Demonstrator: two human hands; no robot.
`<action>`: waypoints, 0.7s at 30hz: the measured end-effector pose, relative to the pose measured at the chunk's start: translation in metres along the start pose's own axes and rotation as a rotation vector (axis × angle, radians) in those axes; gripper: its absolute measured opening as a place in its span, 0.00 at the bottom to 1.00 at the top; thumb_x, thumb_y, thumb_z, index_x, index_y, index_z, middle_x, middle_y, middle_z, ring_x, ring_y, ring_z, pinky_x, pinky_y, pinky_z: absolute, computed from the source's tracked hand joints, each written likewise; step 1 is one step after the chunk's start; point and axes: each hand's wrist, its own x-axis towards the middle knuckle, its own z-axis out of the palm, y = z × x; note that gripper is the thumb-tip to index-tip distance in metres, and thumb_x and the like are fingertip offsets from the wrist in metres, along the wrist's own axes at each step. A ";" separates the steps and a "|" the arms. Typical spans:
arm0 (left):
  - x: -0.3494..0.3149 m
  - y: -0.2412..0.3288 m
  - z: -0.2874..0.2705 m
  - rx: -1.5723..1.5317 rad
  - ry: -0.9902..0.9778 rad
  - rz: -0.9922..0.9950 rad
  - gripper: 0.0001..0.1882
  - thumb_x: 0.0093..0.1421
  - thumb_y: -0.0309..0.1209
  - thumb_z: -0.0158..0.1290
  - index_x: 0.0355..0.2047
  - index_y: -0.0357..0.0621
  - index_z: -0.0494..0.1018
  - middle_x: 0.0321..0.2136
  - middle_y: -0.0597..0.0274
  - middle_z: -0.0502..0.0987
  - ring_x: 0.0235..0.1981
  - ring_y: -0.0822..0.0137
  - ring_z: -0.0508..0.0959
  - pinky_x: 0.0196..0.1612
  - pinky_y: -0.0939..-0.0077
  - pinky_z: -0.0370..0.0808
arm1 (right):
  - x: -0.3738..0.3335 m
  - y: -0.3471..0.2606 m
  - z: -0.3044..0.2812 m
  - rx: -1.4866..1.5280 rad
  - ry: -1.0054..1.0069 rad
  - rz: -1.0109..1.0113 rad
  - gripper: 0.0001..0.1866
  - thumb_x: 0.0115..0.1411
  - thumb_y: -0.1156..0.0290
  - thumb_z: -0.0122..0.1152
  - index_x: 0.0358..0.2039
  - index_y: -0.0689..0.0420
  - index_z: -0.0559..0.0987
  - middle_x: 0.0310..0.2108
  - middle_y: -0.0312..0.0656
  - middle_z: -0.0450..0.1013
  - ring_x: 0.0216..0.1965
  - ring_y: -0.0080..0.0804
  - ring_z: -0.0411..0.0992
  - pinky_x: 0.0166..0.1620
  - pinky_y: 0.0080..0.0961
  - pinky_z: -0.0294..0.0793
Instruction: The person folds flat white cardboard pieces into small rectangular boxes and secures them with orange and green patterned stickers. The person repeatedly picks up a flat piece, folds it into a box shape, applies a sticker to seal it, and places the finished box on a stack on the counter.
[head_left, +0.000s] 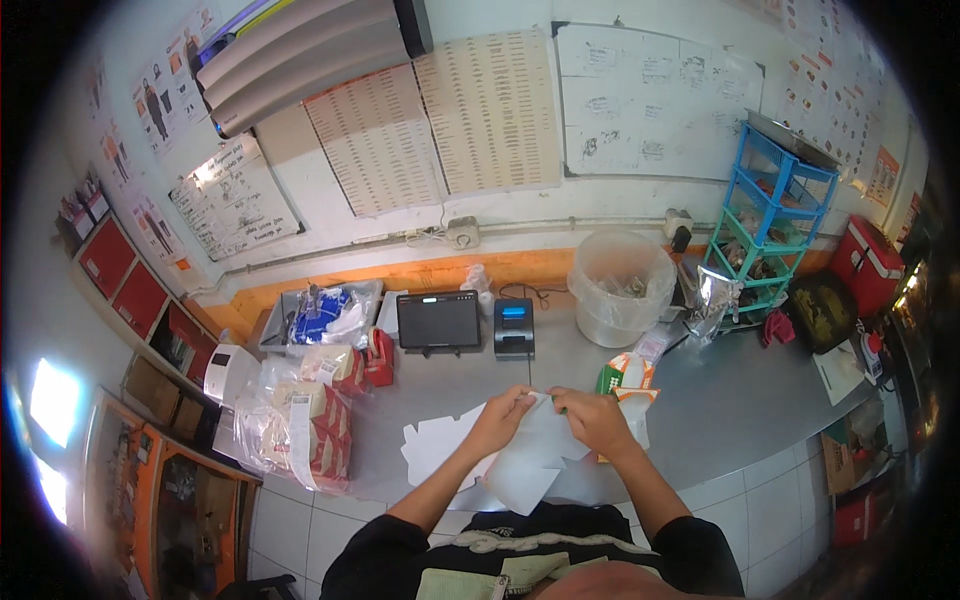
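Observation:
Both my hands pinch the far edge of a white cardboard box blank [535, 455], which hangs down toward my body over the steel table's near edge. My left hand [505, 418] has its thumb and fingers closed at the upper left of the sheet. Close by on the other side, my right hand [597, 420] grips the upper right, its fingers curled. More flat white blanks with cut tabs [432, 450] lie on the table to the left, partly under my left forearm. Just beyond my right hand stand green, orange and white cartons [630, 375], partly hidden by it.
On the steel table [720, 400] are a dark tablet [440, 322], a small printer [514, 328], a lined white bucket [618, 290] and a red tape dispenser [379, 358]. Bagged red-and-tan packs [320, 435] sit left, near a grey tray [368, 300]. A blue-green rack [770, 215] stands right.

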 end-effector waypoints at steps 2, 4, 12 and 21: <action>-0.010 -0.006 0.007 0.115 0.115 -0.091 0.10 0.72 0.36 0.48 0.42 0.41 0.71 0.25 0.53 0.78 0.27 0.73 0.76 0.31 0.74 0.72 | -0.001 -0.005 0.010 -0.059 -0.010 0.001 0.09 0.53 0.83 0.52 0.33 0.58 0.75 0.45 0.42 0.80 0.32 0.44 0.80 0.34 0.36 0.79; -0.021 -0.012 0.015 0.109 0.159 -0.127 0.11 0.72 0.37 0.48 0.41 0.41 0.70 0.27 0.59 0.79 0.30 0.75 0.76 0.34 0.76 0.72 | -0.003 -0.008 0.021 -0.129 -0.010 0.033 0.09 0.52 0.83 0.52 0.34 0.57 0.75 0.45 0.41 0.80 0.32 0.43 0.80 0.34 0.36 0.80; -0.026 -0.004 -0.019 -0.460 0.006 -0.363 0.13 0.72 0.37 0.49 0.45 0.38 0.73 0.35 0.65 0.79 0.36 0.78 0.76 0.40 0.82 0.71 | 0.001 -0.028 0.060 -0.016 -0.007 0.218 0.08 0.59 0.81 0.53 0.39 0.58 0.70 0.50 0.42 0.79 0.36 0.45 0.80 0.37 0.38 0.80; -0.042 -0.017 -0.052 -0.314 0.184 -0.362 0.09 0.70 0.29 0.52 0.43 0.35 0.73 0.37 0.60 0.82 0.35 0.80 0.76 0.38 0.85 0.72 | 0.023 -0.048 0.110 0.089 -0.049 0.326 0.07 0.65 0.75 0.57 0.39 0.60 0.68 0.51 0.48 0.78 0.38 0.49 0.81 0.36 0.35 0.81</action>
